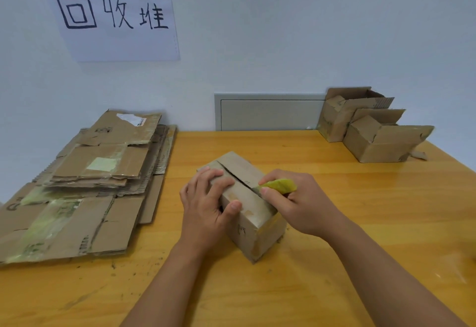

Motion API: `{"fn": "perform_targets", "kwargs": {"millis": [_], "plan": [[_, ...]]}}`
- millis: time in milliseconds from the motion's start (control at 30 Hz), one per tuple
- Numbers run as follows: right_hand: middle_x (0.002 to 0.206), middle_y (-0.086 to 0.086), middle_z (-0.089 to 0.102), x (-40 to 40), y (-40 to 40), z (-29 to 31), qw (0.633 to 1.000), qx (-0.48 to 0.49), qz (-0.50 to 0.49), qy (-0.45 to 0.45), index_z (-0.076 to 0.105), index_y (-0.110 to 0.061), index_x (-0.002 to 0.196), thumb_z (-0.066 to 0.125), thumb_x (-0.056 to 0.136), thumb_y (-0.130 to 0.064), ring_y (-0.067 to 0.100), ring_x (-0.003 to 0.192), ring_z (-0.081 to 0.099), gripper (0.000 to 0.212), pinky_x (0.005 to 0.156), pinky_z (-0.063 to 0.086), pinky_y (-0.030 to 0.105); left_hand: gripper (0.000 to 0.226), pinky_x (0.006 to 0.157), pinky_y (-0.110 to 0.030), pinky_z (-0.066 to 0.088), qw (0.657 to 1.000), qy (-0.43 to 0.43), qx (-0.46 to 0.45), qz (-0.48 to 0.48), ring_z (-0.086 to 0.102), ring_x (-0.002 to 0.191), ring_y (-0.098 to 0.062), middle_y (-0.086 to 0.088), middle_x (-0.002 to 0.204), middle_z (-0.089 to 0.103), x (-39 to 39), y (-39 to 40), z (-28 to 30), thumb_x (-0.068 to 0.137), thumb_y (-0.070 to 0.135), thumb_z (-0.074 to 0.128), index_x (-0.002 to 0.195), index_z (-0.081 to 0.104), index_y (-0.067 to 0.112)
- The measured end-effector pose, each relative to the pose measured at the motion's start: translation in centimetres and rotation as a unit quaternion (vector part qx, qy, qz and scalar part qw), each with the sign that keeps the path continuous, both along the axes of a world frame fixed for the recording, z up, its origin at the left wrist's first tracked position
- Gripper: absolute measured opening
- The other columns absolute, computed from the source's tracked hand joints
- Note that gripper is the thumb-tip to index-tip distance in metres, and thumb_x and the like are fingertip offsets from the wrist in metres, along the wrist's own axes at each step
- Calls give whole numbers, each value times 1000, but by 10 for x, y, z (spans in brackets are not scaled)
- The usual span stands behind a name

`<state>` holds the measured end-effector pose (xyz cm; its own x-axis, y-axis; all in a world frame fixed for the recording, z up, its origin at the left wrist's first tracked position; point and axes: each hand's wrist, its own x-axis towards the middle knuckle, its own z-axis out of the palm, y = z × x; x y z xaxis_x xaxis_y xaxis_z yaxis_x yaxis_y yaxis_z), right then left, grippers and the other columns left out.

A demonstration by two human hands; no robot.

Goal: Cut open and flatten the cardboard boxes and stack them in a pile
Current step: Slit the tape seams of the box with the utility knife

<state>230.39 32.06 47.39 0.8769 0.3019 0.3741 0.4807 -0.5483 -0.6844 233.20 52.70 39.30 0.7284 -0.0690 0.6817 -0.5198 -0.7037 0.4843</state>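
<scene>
knife at the seam of a small box

one closed cardboard box (247,208) sits mid-table (360,223), its long axis running from near right to far left, top seam split along that line. the left hand (206,203) curls over the box's left top flap, thumb pressed on the near face. the right hand (296,203) grips a yellow-handled knife (279,185), its blade pointing left into the seam. one pile of flattened boxes (85,185) lies on the left; two opened boxes (373,131) stand at the far right by the wall. one handwritten sign (113,15) hangs above the pile.
</scene>
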Motion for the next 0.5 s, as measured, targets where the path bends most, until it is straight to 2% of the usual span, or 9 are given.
{"fn": "perform_targets", "kwargs": {"millis": [133, 300, 500], "plan": [[72, -15, 64, -5, -2, -3, 1000, 7, -2, -6, 70, -24, 88, 56, 91, -27, 9, 66, 56, 14, 57, 41, 28, 56, 104, -44, 24, 1000, 1, -1, 4, 35, 135, -19, 6, 129, 50, 1, -1, -1, 91, 77, 22, 113, 55, 37], [69, -12, 63, -14, -9, 0, 1000, 23, -2, -3, 70, -23, 85, 54, 89, -29, 7, 61, 52, 17, 55, 36, 23, 55, 105, -46, 24, 1000, 1, -7, 7, 35, 137, -21, 7, 129, 50, 1, -2, -4, 93, 75, 22, 113, 55, 35], [68, -21, 57, -26, -20, -5, 1000, 18, 4, -12, 69, -21, 88, 53, 93, -27, 6, 60, 49, 18, 54, 32, 20, 54, 104, -52, 27, 1000, 7, -19, 8, 33, 139, -21, 5, 130, 51, 1, -3, -6, 93, 74, 22, 112, 54, 36]]}}
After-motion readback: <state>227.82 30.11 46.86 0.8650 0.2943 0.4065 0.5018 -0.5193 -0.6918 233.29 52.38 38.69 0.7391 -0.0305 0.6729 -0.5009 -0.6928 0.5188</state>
